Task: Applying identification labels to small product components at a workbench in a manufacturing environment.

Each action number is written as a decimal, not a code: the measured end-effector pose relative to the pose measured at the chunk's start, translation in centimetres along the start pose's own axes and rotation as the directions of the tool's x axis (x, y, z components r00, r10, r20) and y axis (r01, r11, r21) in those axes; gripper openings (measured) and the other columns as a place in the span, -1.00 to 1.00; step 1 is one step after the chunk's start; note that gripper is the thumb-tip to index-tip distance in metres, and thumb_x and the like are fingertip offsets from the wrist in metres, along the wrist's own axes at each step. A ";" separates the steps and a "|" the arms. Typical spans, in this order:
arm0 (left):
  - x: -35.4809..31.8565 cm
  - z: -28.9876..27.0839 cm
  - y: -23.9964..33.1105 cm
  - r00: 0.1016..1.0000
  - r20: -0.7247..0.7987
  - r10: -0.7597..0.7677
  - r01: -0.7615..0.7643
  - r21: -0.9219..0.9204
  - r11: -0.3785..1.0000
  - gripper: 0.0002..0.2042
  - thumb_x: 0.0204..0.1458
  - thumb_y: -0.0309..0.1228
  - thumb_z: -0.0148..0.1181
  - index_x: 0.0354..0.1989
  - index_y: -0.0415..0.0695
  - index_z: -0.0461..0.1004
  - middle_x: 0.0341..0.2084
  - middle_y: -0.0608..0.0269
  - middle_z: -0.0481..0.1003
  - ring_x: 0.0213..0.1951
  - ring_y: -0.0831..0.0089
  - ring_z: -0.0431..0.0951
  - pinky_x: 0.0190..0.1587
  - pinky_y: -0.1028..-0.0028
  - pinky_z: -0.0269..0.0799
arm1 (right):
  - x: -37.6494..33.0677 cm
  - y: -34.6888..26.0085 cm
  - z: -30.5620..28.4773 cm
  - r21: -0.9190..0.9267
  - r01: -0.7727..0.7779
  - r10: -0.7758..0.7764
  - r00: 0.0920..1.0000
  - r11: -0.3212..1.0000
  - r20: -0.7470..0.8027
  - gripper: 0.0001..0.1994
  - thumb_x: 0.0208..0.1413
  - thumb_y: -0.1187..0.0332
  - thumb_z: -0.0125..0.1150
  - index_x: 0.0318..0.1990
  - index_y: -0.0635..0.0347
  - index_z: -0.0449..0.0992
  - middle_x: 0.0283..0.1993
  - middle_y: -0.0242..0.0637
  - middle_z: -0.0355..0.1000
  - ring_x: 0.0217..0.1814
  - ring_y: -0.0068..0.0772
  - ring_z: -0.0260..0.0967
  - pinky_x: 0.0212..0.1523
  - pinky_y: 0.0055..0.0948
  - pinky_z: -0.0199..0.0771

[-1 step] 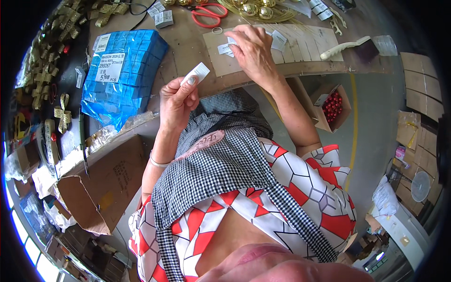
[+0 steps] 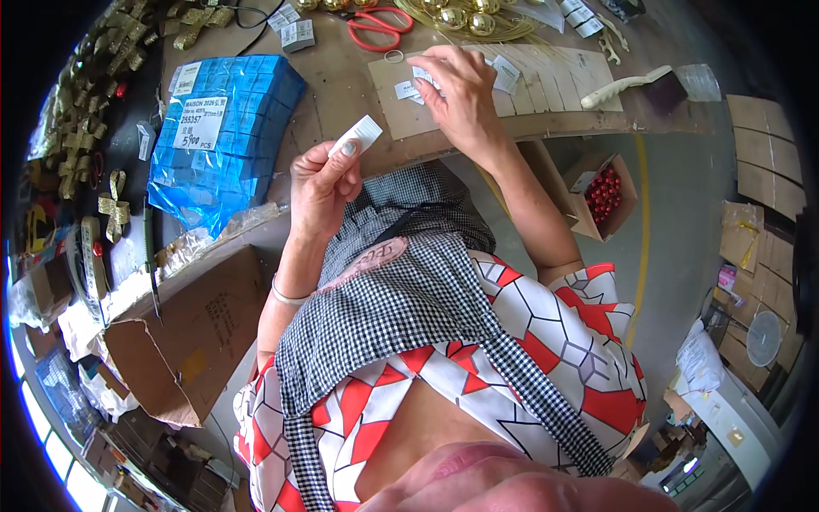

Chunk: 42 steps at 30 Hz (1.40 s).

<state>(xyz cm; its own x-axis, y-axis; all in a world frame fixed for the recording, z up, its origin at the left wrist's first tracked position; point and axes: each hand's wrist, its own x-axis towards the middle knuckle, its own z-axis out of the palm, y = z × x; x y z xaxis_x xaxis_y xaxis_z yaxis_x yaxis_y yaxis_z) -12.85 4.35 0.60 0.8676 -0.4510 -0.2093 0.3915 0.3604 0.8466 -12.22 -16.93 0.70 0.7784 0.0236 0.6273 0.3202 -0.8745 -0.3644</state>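
My left hand (image 2: 322,186) pinches a small stack of white printed tags (image 2: 364,132) between thumb and fingers, just past the table's near edge. My right hand (image 2: 465,101) hovers over the cardboard sheet (image 2: 550,81), its fingers bent and thumb apart, with nothing visibly gripped. Beneath and beside its fingertips lie loose white tags (image 2: 407,90), partly covered by the hand. More tags (image 2: 508,72) rest to its right on the sheet. A thin pale ring (image 2: 393,56) lies at the sheet's far left edge.
Left on the table sits a blue plastic-wrapped pack (image 2: 256,102). Red-handled scissors (image 2: 380,38) and gold balls (image 2: 452,17) are at the back. A white-handled brush (image 2: 623,87) lies to the right. Below the table stands a carton of red berries (image 2: 604,192).
My right hand has shifted very slightly, its thumb and fingers a little farther apart above the tags. My left hand keeps its stack almost still.
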 end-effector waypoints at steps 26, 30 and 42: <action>-0.7 0.0 -0.2 0.933 0.352 -0.077 0.208 -0.350 0.913 -0.83 0.02 -0.43 0.08 -0.57 -0.21 0.42 -0.76 0.30 0.37 -0.77 0.69 0.23 -0.74 0.68 0.13 | -1.7 -5.8 -0.9 0.691 -0.620 -0.036 0.753 -0.373 0.657 -0.78 0.04 0.31 0.14 -0.47 0.31 0.40 -0.67 -0.44 0.28 -0.69 -0.72 0.15 -0.68 -0.73 0.13; -0.2 -0.1 -0.3 0.978 0.193 -0.080 0.120 -0.204 0.972 -0.83 0.04 -0.43 0.06 -0.57 -0.21 0.41 -0.76 0.32 0.37 -0.77 0.69 0.21 -0.73 0.68 0.10 | -1.1 -5.5 -1.3 0.761 -0.639 0.139 0.768 0.114 0.625 -0.81 0.03 0.34 0.16 -0.49 0.27 0.40 -0.70 -0.45 0.26 -0.72 -0.73 0.14 -0.71 -0.74 0.11; -0.6 0.6 0.4 0.986 0.169 0.009 -0.024 0.083 0.996 -0.82 0.02 -0.41 0.09 -0.55 -0.25 0.46 -0.74 0.31 0.39 -0.75 0.68 0.23 -0.72 0.66 0.12 | -1.5 -5.2 -2.3 0.727 -0.667 0.127 0.745 0.159 0.655 -0.76 0.04 0.26 0.14 -0.46 0.30 0.42 -0.68 -0.43 0.28 -0.72 -0.74 0.18 -0.72 -0.76 0.12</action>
<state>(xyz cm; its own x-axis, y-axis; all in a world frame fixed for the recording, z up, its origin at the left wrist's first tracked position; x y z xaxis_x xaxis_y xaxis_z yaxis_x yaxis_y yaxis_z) -13.37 4.30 1.38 0.8072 -0.5789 -0.1157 0.3438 0.3016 0.8893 -16.30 -13.53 3.25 0.9741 0.2241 -0.0301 -0.0757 0.1974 -0.9774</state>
